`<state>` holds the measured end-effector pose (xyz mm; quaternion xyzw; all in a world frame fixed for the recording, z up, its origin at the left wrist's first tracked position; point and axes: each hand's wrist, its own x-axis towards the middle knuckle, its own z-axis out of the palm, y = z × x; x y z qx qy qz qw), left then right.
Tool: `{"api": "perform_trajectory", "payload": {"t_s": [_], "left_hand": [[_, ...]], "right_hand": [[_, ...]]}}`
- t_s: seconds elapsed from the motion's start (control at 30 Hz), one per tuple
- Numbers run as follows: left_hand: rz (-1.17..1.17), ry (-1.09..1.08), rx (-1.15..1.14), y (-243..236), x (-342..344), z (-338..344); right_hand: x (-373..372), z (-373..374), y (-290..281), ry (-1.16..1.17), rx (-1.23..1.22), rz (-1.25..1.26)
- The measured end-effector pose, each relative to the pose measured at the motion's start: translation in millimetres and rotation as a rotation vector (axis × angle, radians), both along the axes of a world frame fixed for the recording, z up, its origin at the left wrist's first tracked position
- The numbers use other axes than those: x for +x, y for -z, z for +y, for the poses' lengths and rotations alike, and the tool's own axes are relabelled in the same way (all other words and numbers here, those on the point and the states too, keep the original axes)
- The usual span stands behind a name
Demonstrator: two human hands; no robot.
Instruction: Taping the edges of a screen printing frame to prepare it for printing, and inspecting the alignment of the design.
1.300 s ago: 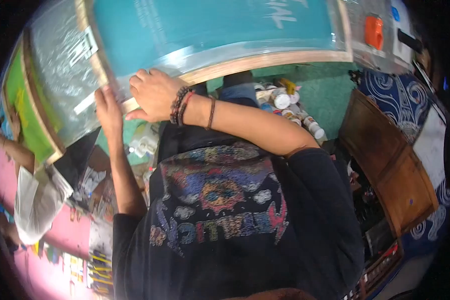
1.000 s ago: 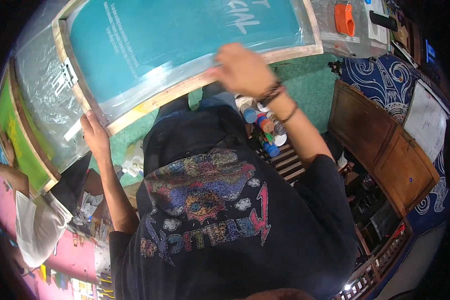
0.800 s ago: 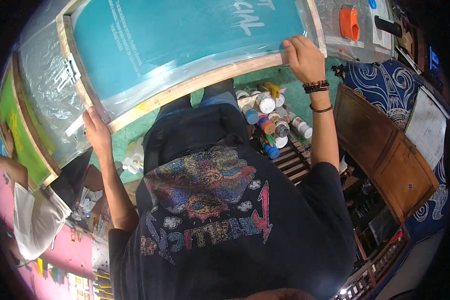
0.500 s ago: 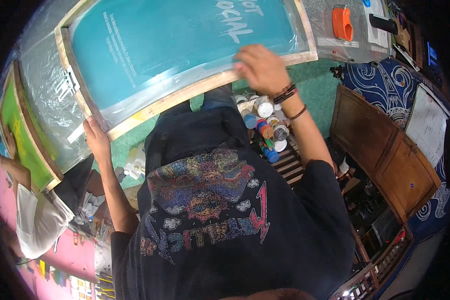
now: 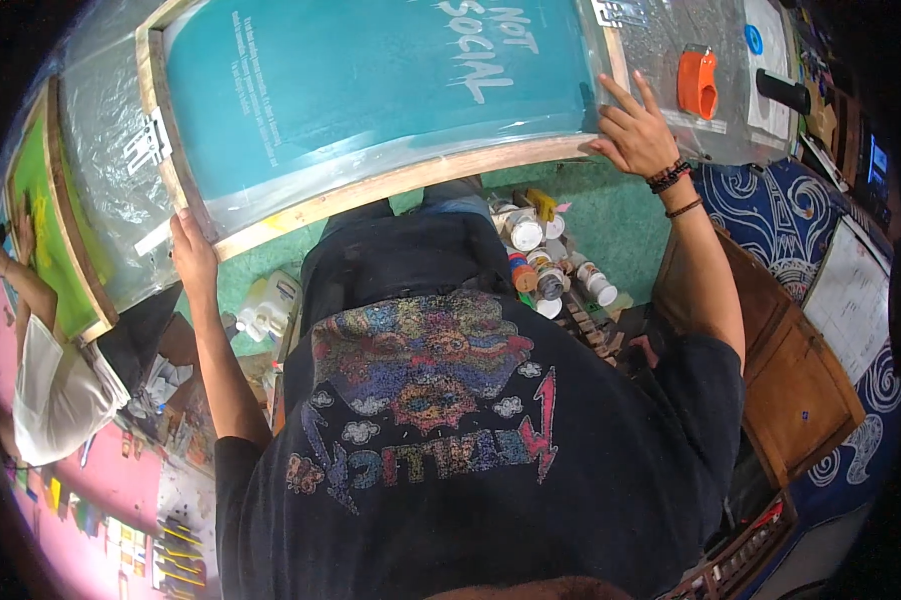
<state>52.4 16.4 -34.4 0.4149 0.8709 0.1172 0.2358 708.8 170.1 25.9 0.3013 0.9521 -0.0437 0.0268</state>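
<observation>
Wooden-framed printing screen (image 5: 391, 110) with teal mesh, lying across the surface ahead of the person. Left hand (image 5: 193, 255) closed around the frame's near-left corner; right hand (image 5: 636, 135) resting on the frame's near-right corner, fingers spread, gripping nothing. An orange scraper (image 5: 698, 85) lies just right of the frame. Paint jars (image 5: 546, 260) cluster below the frame's near edge. A second person (image 5: 56, 370) works left of it.

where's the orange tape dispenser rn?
In the head view, the orange tape dispenser sits upper right on the plastic-covered table, just right of the teal screen frame and just above the right hand.
</observation>
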Motion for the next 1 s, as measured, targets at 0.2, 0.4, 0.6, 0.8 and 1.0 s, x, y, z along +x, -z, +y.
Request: {"api": "perform_trajectory", "payload": {"t_s": [0.2, 0.4, 0.6, 0.8, 1.0], "left_hand": [[0.001, -0.006, 0.014, -2, 0, 3], [0.075, -0.001, 0.063, 7, -3, -2], [0.043, -0.005, -0.006, -10, 1, 5], [0.175, 0.108, -0.159, -35, 15, 12], [0.140, 0.170, -0.101, -4, -6, 1]], "right_hand": [[3, 6, -8, -0.028, -0.063, -0.063], [-2, -5, 3, -0.045, -0.088, -0.048], [-1, -1, -1, -0.057, -0.206, -0.095], [-31, -6, -32, 0.021, -0.076, -0.114], [-28, -17, -30, 0.152, -0.189, -0.109]]}}
